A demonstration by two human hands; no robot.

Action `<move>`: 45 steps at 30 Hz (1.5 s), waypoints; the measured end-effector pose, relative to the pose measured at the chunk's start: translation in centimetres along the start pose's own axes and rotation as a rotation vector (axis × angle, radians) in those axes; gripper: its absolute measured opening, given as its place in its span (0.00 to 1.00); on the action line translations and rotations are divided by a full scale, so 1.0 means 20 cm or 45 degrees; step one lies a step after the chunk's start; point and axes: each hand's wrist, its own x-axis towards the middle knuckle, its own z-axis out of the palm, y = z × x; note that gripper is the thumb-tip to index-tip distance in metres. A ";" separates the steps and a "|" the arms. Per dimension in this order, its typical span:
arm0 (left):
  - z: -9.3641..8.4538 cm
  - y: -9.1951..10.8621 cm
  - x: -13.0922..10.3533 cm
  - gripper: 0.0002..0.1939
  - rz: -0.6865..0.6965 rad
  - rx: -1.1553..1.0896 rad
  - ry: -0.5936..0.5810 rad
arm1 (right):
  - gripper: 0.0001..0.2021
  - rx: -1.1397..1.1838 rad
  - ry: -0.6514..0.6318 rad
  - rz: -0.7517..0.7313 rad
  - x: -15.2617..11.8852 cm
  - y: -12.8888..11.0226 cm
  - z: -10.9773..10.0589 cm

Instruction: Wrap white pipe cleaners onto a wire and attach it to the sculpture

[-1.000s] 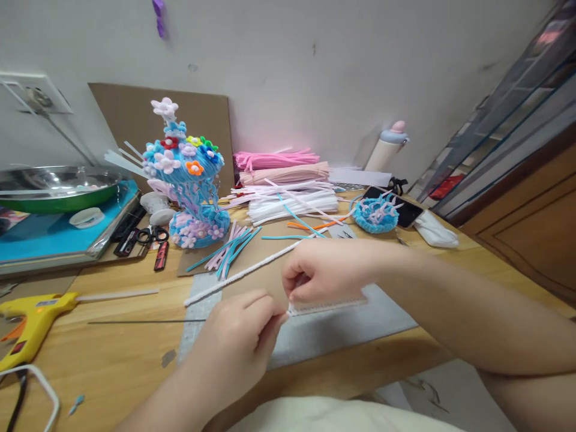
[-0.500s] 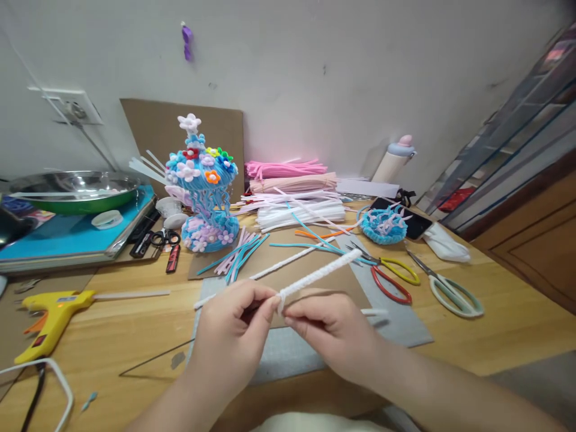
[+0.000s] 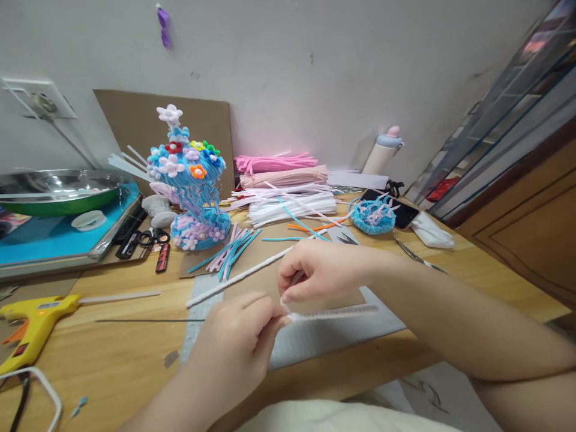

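Observation:
My left hand is closed in a pinch at the near end of a white fuzzy wrapped rod, which points right and shows a coiled pattern. Just above that spot, my right hand pinches a short loose bit of white pipe cleaner, mostly hidden by the fingers. A thin dark wire sticks out to the left from behind my left hand, in line with the rod. Beneath lie a grey mat and a cardboard sheet, with a long white fuzzy rod across them.
A yellow glue gun lies left. Behind stand a blue flowered pipe-cleaner ornament and bundles of pink and white pipe cleaners. A blue fuzzy basket and partly hidden scissors are right.
My right hand has risen and turned over above my left hand. The wrapped rod has swung down from a slant to nearly level. The view has shifted slightly right.

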 end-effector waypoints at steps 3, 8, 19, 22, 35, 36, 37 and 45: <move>0.02 -0.02 0.01 0.11 -0.076 0.211 0.077 | 0.06 -0.306 0.198 0.010 -0.03 -0.10 0.04; 0.01 -0.03 0.03 0.09 -0.170 0.127 0.273 | 0.07 -0.630 0.603 -0.001 -0.11 -0.19 0.22; -0.02 -0.02 0.03 0.08 -0.290 -0.096 0.313 | 0.06 0.546 0.874 0.090 -0.06 0.04 0.46; -0.03 0.00 0.02 0.09 -0.301 -0.198 0.235 | 0.06 1.003 0.668 0.310 -0.03 0.07 0.44; -0.03 0.01 0.02 0.10 -0.142 -0.246 -0.171 | 0.07 0.767 -0.043 0.234 0.01 0.11 0.15; -0.02 0.00 0.02 0.09 -0.142 -0.192 -0.160 | 0.06 0.633 -0.007 0.241 0.00 0.08 0.14; -0.01 0.00 0.02 0.09 -0.149 -0.140 -0.142 | 0.05 0.489 0.050 0.246 -0.01 0.04 0.13; -0.01 -0.03 0.03 0.08 -0.201 -0.043 0.112 | 0.08 -0.256 0.665 0.118 -0.14 -0.13 0.35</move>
